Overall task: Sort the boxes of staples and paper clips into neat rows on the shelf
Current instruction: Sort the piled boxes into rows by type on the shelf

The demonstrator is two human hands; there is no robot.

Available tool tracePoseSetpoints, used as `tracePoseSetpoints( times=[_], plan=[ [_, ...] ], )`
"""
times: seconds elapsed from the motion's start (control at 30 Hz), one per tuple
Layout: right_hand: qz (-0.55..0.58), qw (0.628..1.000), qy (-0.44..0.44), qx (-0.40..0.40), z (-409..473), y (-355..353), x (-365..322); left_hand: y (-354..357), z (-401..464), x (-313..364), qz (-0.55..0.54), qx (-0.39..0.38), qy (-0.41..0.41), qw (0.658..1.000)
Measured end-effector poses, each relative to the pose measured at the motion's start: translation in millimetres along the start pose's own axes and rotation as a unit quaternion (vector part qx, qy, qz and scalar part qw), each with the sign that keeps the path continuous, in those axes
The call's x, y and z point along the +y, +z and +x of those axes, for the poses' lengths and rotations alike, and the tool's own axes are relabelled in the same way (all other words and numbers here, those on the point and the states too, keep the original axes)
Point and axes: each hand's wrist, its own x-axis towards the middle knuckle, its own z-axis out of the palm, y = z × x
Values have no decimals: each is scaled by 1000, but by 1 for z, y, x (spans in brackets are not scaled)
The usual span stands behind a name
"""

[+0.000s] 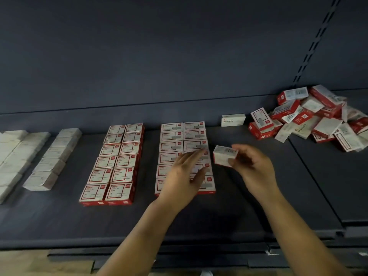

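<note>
My right hand (253,168) holds a small red-and-white box (224,155) just above the dark shelf (249,206), to the right of a two-column block of red-and-white boxes (184,136). Over the near part of that block my left hand (184,177) lies flat, fingers spread, and hides some of the boxes under it. A second two-column block of red-and-white boxes (117,162) sits further left. Rows of white boxes (53,156) fill the far left. A loose heap of mixed boxes (310,116) lies at the back right.
One white staples box (233,119) stands alone near the shelf's back wall, between the right block and the heap. A seam (314,176) divides this shelf panel from the panel under the heap. The shelf's front edge (139,244) runs below my forearms.
</note>
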Motion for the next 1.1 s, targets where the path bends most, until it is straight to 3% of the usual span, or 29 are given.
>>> tracePoseSetpoints(
  times=[0.1,0.23,0.43,0.67,0.83,1.1],
  plan=[
    [90,995,-13,-52,-15,0,-20,-8,-4,8,-85,-9,-36,996],
    [165,980,-16,-111,-25,0,-35,-20,-8,14,-161,6,-15,987],
    [186,963,41,-191,-29,5,-38,-33,-15,7,-124,48,35,990],
    [227,962,34,-148,-33,11,-39,-35,-21,3,-125,51,42,990],
    [268,954,5,-137,-37,14,-40,-37,-30,14,-296,7,-44,954],
    [276,944,-18,-179,-42,19,-39,-40,-38,9,-371,39,-75,925]
  ],
)
